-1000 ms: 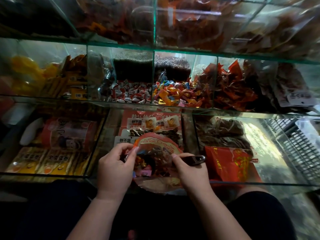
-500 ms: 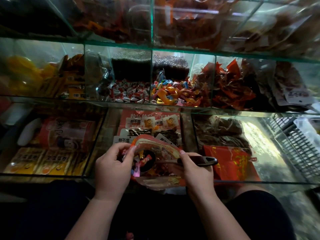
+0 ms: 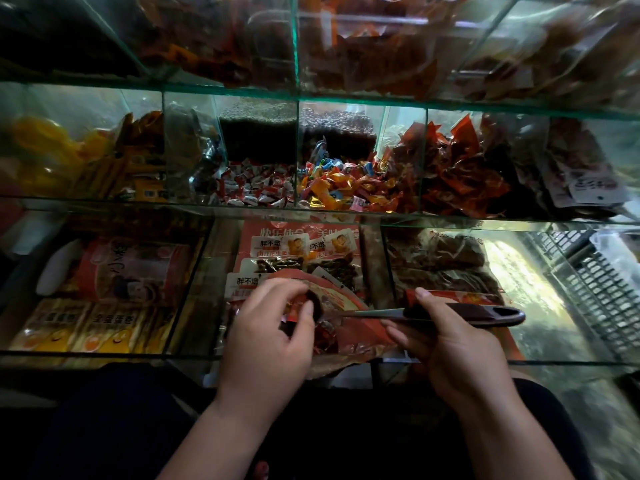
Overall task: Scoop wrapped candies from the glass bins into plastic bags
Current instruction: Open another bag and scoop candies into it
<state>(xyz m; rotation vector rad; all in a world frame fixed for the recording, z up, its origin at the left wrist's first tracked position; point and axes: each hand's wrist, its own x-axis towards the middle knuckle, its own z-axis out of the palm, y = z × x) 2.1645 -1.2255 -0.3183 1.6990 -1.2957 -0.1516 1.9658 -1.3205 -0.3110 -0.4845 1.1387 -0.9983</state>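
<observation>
The left hand pinches a crinkly red-printed plastic bag of wrapped candies; the right hand grips a dark-handled metal scoop reaching inside it.

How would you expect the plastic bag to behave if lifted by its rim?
Probably floppy: the plastic bag looks creased and sags below the left hand gripping its mouth. Its thin glossy film suggests light weight and a slippery surface.

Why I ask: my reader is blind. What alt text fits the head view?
The left hand holds a bag open while the right hand grips a scoop by its handle, tip at the bag's mouth. Behind them, glass bins hold wrapped candies.
</observation>
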